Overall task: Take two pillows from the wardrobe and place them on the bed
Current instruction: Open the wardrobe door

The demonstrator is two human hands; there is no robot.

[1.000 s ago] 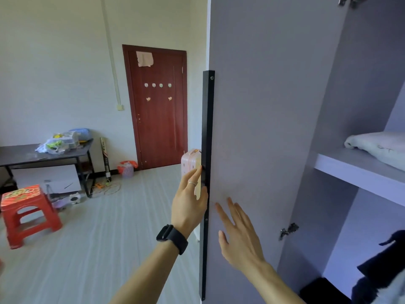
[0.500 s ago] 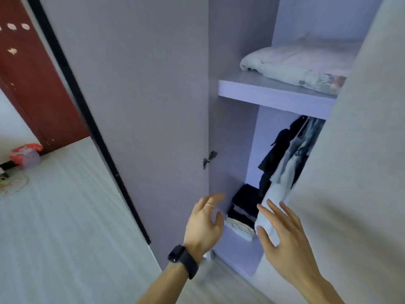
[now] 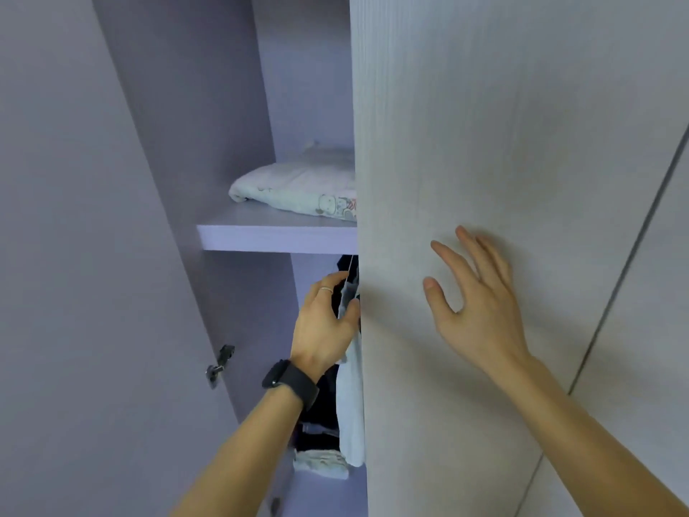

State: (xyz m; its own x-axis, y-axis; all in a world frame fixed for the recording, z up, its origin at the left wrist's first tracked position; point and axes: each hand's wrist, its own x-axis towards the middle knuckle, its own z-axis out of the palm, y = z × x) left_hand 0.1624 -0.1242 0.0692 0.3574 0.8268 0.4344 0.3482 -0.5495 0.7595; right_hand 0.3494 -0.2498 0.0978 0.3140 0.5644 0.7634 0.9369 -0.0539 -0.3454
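Pillow (image 3: 298, 188) lies on wardrobe shelf (image 3: 276, 236), half hidden behind rt door (image 3: 522, 143). Left hand (image 3: 324, 322) hooks that door's edge, prob. to swing it open; right hand (image 3: 481, 304), fingers spread, rests against its face.

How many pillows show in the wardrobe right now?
1: a white pillow on the shelf, half behind the door. Others may be hidden behind it.
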